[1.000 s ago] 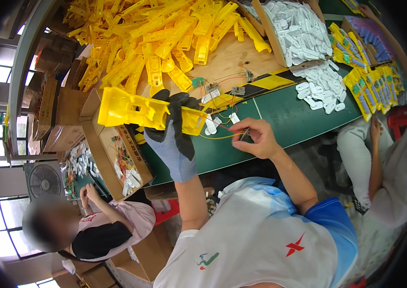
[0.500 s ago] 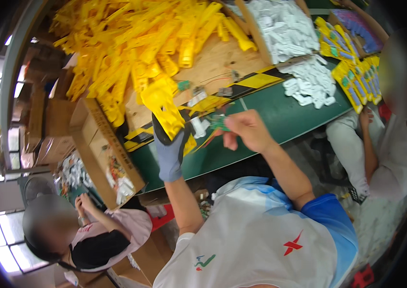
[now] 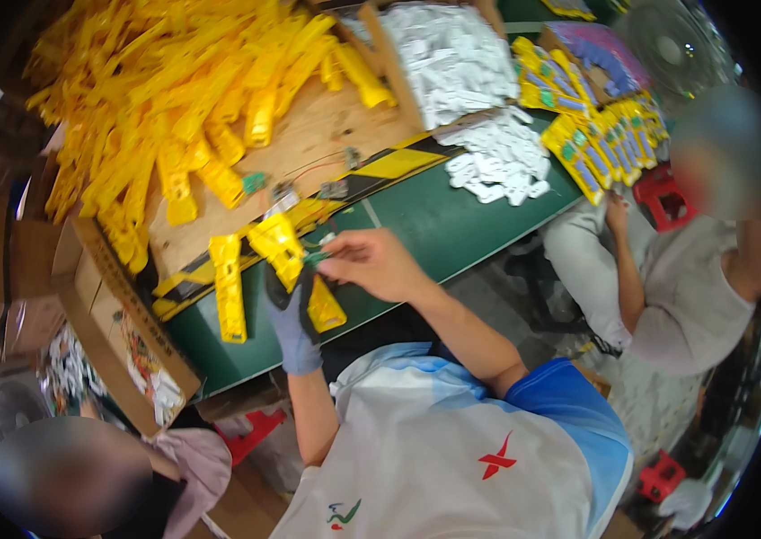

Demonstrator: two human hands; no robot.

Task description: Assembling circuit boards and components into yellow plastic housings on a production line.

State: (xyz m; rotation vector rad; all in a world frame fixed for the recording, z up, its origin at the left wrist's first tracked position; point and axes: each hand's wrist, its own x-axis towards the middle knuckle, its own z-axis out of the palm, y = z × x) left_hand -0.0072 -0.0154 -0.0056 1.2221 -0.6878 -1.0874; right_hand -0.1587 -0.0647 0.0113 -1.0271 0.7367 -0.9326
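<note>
My left hand (image 3: 294, 328), in a grey glove with dark fingers, is closed around a yellow plastic housing (image 3: 274, 244) over the front of the green table. Bare, my right hand (image 3: 379, 263) pinches a small green circuit board (image 3: 315, 257) with thin wires against the right side of that housing. Left of the gloved hand, a second yellow housing (image 3: 230, 292) lies on the table. A third yellow piece (image 3: 326, 307) shows just right of the glove; whether it is held or resting there I cannot tell.
A big heap of yellow housings (image 3: 174, 81) fills the wooden board behind. White plastic parts (image 3: 497, 162) lie at right, beside yellow housings with purple-grey pieces (image 3: 610, 148). A cardboard box (image 3: 129, 314) stands at left. People sit on both sides.
A yellow housing now lies apart on the table, left of my gloved hand. My right hand has brought the green board up to the held housing. The whole view has shifted.
</note>
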